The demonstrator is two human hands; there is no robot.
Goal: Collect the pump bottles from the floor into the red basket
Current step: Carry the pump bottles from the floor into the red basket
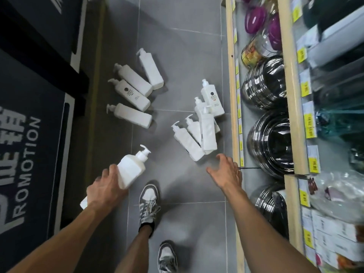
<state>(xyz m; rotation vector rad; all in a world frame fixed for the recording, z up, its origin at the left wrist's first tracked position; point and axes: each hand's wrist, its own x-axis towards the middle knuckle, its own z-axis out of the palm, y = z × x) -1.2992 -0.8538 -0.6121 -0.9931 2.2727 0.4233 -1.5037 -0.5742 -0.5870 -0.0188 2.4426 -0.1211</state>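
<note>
The left grip (106, 188) holds one white pump bottle (131, 168) by its lower body, above the grey floor (177, 56), with the pump pointing up and away. The right grip (226, 172) is wide, fingers spread, holding nothing, and it hovers just beside a pile of five bottles (201, 133) lying near the shelf (234, 95). Four more bottles (134, 85) lie on the floor further left, apart from the pile. A grey shoe (148, 201) stands between the two arms.
</note>
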